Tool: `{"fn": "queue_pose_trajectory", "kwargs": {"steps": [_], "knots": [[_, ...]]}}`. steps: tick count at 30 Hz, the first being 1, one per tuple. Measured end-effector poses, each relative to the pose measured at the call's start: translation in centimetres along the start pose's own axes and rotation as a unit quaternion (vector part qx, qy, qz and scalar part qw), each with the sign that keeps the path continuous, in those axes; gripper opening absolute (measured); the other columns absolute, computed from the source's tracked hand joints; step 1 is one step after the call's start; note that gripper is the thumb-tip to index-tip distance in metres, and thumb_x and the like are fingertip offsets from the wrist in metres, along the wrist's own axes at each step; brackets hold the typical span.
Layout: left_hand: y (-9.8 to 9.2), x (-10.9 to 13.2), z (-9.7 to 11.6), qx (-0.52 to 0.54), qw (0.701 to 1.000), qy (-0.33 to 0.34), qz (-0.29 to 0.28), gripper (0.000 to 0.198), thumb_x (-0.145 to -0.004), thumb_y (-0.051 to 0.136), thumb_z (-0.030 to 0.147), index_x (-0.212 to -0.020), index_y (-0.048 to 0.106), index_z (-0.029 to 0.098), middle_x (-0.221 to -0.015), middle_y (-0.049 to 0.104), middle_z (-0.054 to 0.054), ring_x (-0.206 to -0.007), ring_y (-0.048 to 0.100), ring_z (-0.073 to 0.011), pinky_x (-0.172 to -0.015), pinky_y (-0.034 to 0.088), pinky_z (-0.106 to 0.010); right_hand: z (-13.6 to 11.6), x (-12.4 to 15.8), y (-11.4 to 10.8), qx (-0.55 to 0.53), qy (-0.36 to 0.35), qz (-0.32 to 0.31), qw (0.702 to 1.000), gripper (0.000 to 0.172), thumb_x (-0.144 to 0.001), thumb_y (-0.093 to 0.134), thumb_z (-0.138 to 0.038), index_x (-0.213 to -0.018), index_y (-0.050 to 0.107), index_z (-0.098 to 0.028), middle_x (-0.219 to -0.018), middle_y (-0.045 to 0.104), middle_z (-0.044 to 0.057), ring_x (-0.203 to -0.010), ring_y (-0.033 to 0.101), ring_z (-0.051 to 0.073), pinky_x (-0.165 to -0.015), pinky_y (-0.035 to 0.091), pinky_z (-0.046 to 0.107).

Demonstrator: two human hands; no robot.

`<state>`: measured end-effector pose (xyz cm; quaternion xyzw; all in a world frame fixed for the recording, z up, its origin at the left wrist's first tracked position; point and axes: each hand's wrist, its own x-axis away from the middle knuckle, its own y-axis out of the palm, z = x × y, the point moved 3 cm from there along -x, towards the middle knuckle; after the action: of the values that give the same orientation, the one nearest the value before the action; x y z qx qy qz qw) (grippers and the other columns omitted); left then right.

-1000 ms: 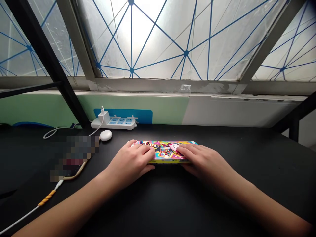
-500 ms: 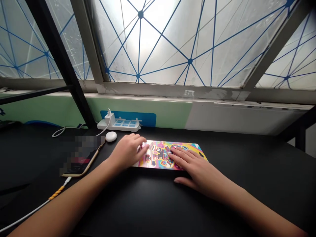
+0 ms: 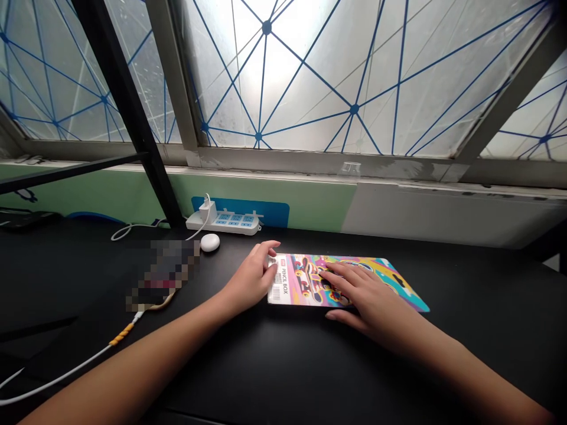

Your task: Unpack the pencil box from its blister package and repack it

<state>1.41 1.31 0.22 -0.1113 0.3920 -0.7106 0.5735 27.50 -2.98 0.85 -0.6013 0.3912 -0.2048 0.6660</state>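
A brightly coloured pencil box [image 3: 301, 283] lies flat on the black desk, its white label end facing left. My left hand [image 3: 254, 274] is curled round that left end, thumb against the edge and index finger by the far corner. Some of its fingers are hidden behind the hand. My right hand [image 3: 363, 289] rests palm down over the middle of the box, fingers stretched out across the printed top. Its thumb sits lower, by the near edge. The box's teal and yellow right end shows beyond this hand.
Left of my hands lie a blurred phone [image 3: 163, 277] with a charging cable [image 3: 84, 363] and a small white round case [image 3: 209, 242]. A white power strip [image 3: 225, 222] stands by the wall. A black metal post [image 3: 128, 112] rises at the left, before a frosted window [image 3: 310, 77].
The pencil box has slid to the right under my hands, baring its white label. Both hands have shifted slightly right in view, and the whole scene has shifted right too.
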Motion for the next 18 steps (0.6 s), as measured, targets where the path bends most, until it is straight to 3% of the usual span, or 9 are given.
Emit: {"fn": "queue_pose_trajectory", "kwargs": {"steps": [3, 7, 11, 18], "knots": [[0.2, -0.1, -0.6, 0.040, 0.998, -0.047, 0.006, 0.048, -0.096, 0.050, 0.027, -0.142, 0.039, 0.018, -0.113, 0.059, -0.007, -0.068, 0.059, -0.0120, -0.068, 0.052, -0.029, -0.1, -0.1, 0.2, 0.006, 0.002, -0.015, 1.000, 0.063, -0.092, 0.063, -0.050, -0.148, 0.051, -0.024, -0.151, 0.054, 0.016, -0.135, 0.052, 0.039, -0.106, 0.046, 0.062], [-1.0, -0.5, -1.8, 0.075, 0.992, -0.101, 0.001, 0.062, -0.092, 0.058, 0.035, -0.147, 0.034, 0.018, -0.104, 0.060, -0.005, -0.072, 0.060, -0.0156, -0.068, 0.049, -0.030, -0.5, -0.2, 0.4, 0.005, -0.002, -0.026, 1.000, 0.064, -0.092, 0.063, -0.049, -0.150, 0.049, -0.024, -0.153, 0.052, 0.015, -0.136, 0.051, 0.039, -0.108, 0.045, 0.062], [-0.9, -0.7, -2.1, 0.143, 0.980, -0.127, -0.053, 0.053, -0.095, 0.054, 0.039, -0.141, 0.041, 0.017, -0.078, 0.061, 0.002, -0.062, 0.060, -0.0153, -0.060, 0.048, -0.027, -0.5, -0.3, 0.8, 0.011, 0.001, -0.012, 1.000, 0.064, -0.092, 0.063, -0.049, -0.149, 0.049, -0.025, -0.154, 0.051, 0.015, -0.136, 0.051, 0.040, -0.106, 0.046, 0.063], [-0.6, -1.3, -3.2, 0.194, 0.969, -0.148, -0.044, 0.056, -0.095, 0.056, 0.039, -0.143, 0.036, 0.018, -0.070, 0.059, 0.005, -0.058, 0.059, -0.0151, -0.057, 0.046, -0.026, -2.2, -1.6, 2.4, 0.048, -0.012, 0.024, 0.998, 0.067, -0.096, 0.059, -0.041, -0.157, 0.037, -0.024, -0.156, 0.046, 0.015, -0.141, 0.045, 0.042, -0.107, 0.044, 0.066]]}}
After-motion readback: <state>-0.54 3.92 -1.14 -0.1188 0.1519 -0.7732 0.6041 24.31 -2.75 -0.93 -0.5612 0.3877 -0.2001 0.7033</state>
